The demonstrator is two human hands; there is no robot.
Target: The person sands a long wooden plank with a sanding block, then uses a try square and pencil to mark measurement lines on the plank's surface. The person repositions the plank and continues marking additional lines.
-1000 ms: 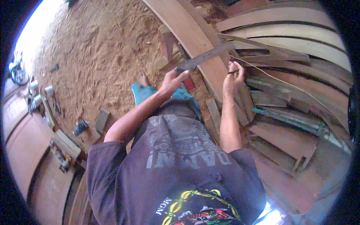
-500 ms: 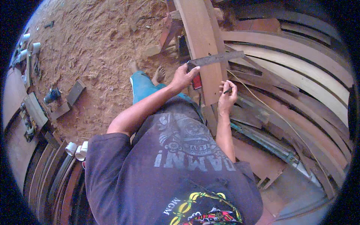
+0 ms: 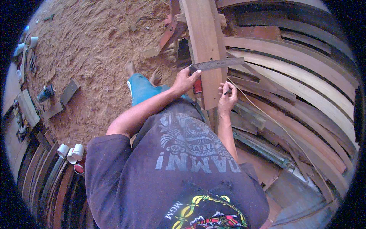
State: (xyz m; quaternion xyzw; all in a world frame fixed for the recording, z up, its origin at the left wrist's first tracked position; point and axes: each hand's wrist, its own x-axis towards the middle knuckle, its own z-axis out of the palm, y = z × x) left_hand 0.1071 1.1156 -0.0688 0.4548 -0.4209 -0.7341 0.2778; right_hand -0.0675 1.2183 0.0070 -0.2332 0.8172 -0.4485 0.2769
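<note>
Watching from far off, I see a long brown plank [image 3: 207,42] that runs away from the person in the dark shirt [image 3: 175,175]. A metal square [image 3: 225,63] lies across the plank, a bit up from its near end, and the tip of the blade sticks out past the plank's right edge. I can see the left hand [image 3: 183,81] at the plank's left edge, with its grip closed around the dark end of the square, thumb on top. The right hand [image 3: 227,100] is at the plank's right edge, close to the near end. Its grip is pinched together on a small dark pencil [image 3: 227,92]. I can't tell if that hand touches the wood. A red thing [image 3: 198,86] shows at the left edge of the plank, just below the left hand. The brown floor [image 3: 99,45] spreads out left of the plank, and a bare foot [image 3: 155,76] is there too. Well to the left of the plank I spot some white cups [image 3: 77,152]. Right of the plank, lots of boards lie side by side, and one pale board [image 3: 297,74] is the brightest of them
</note>
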